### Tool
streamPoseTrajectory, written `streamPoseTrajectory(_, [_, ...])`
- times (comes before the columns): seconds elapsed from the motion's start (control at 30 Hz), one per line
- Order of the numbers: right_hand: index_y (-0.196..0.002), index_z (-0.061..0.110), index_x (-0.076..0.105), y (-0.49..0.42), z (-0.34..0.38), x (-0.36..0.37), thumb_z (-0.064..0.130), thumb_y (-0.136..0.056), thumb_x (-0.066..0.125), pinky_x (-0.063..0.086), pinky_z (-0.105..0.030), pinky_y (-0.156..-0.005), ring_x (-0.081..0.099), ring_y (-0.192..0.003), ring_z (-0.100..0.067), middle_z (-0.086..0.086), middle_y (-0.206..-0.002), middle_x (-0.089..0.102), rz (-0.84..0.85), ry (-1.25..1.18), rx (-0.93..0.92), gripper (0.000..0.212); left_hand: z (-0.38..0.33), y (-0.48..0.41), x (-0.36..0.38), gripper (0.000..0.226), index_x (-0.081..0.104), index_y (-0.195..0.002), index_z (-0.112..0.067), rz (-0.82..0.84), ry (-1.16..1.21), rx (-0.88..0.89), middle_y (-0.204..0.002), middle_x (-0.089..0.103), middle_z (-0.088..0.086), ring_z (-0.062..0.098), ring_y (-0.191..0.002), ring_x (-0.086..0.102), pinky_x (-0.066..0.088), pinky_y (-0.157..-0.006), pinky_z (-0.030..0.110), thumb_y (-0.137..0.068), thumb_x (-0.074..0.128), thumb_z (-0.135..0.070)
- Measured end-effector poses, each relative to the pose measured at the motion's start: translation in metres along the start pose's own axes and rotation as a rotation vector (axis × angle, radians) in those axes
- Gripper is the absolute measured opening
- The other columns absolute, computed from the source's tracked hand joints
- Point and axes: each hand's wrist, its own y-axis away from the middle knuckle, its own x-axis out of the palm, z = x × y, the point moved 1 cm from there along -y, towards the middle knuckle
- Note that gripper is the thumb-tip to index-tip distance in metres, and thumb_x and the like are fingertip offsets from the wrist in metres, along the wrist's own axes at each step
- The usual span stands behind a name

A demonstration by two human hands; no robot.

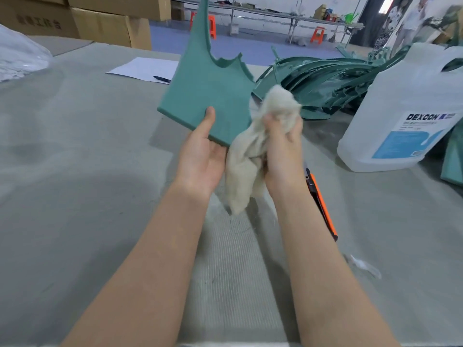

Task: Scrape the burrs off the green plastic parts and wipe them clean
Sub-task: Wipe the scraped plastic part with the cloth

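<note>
A flat green plastic part [205, 78] with a tall spike and a jagged notch is held up above the grey table [75, 171]. My left hand [203, 156] grips its lower edge, thumb on the front face. My right hand [283, 146] clutches a crumpled off-white cloth [253, 151] at the part's right edge; the cloth's tail hangs down between my wrists. An orange-and-black scraper knife [322, 204] lies on the table beside my right forearm.
A heap of green plastic parts [325, 81] lies behind my right hand. A big translucent DEXCON jug [406, 113] stands at right. Paper with a pen [147, 70] lies at the back, cardboard boxes [100, 21] beyond. People stand far right.
</note>
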Motion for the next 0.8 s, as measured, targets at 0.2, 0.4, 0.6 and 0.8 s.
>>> streamPoseTrajectory(0.2, [-0.138, 0.016, 0.043, 0.009, -0.02, 0.022, 0.021, -0.097, 0.056, 0.037, -0.004, -0.071, 0.051, -0.104, -0.005, 0.007, -0.118, 0.058, 0.122, 0.375, -0.182, 0.043, 0.001, 0.004, 0.005, 0.033, 0.06, -0.117, -0.004, -0.012, 0.068, -0.012, -0.101, 0.073, 0.004, 0.016, -0.082, 0.071, 0.059, -0.069, 0.026, -0.102, 0.041, -0.026])
streamPoseTrajectory(0.4, [-0.101, 0.012, 0.056, -0.001, -0.015, 0.004, 0.022, -0.103, 0.041, 0.04, -0.026, -0.072, 0.055, -0.085, -0.015, -0.003, -0.092, 0.061, -0.17, 0.4, -0.233, 0.018, 0.013, 0.009, 0.014, 0.034, 0.056, -0.124, -0.004, 0.125, -0.017, -0.104, -0.108, 0.071, 0.007, 0.019, -0.098, 0.068, 0.053, -0.092, 0.031, -0.102, 0.04, -0.024])
streamPoseTrajectory(0.6, [-0.085, 0.013, 0.058, -0.013, -0.006, -0.021, 0.027, -0.103, 0.045, 0.039, -0.018, -0.06, 0.052, -0.071, -0.008, 0.007, -0.076, 0.059, -0.083, 0.409, -0.225, 0.026, -0.019, 0.005, -0.002, 0.054, 0.054, -0.13, -0.01, 0.29, -0.047, -0.158, -0.131, 0.06, 0.014, 0.031, -0.121, 0.057, 0.047, -0.099, 0.046, -0.089, 0.055, -0.044])
streamPoseTrajectory(0.8, [-0.07, 0.026, 0.047, -0.015, -0.004, -0.03, 0.028, -0.1, 0.051, 0.034, -0.016, -0.058, 0.042, -0.061, -0.001, 0.012, -0.066, 0.05, 0.022, 0.491, -0.286, 0.031, -0.027, 0.002, -0.016, 0.043, 0.066, -0.118, -0.013, 0.217, -0.142, -0.238, -0.125, 0.065, 0.01, 0.027, -0.115, 0.062, 0.052, -0.092, 0.045, -0.084, 0.06, -0.04])
